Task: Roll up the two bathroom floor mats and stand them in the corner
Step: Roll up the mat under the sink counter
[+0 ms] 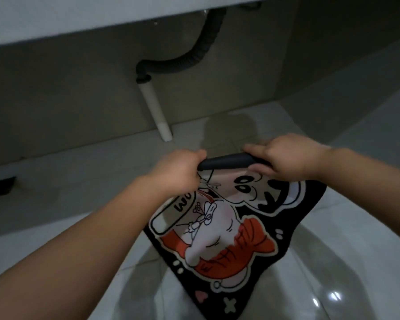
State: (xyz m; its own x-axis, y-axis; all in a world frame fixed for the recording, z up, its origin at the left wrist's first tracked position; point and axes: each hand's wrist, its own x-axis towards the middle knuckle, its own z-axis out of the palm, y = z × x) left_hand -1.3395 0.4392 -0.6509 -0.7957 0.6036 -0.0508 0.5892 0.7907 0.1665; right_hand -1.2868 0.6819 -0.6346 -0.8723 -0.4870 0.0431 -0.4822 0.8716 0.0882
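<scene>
Left hand [179, 170] and right hand [286, 158] both gripping rolled far edge of cartoon mat [219, 229]; rest lies flat on floor [356, 239] toward person.

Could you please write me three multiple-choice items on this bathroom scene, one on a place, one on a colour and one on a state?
1. Where are both hands?
A. on the mat's far edge
B. on the drain hose
C. flat on the floor

2. What colour is the mat's border?
A. white
B. black
C. green

3. How far is the mat rolled?
A. fully rolled
B. only its far edge is curled
C. standing in the corner

Answers:
1 A: the left hand and right hand grip the curled far edge.
2 B: the mat is edged in black.
3 B: most of the picture lies flat.
</scene>
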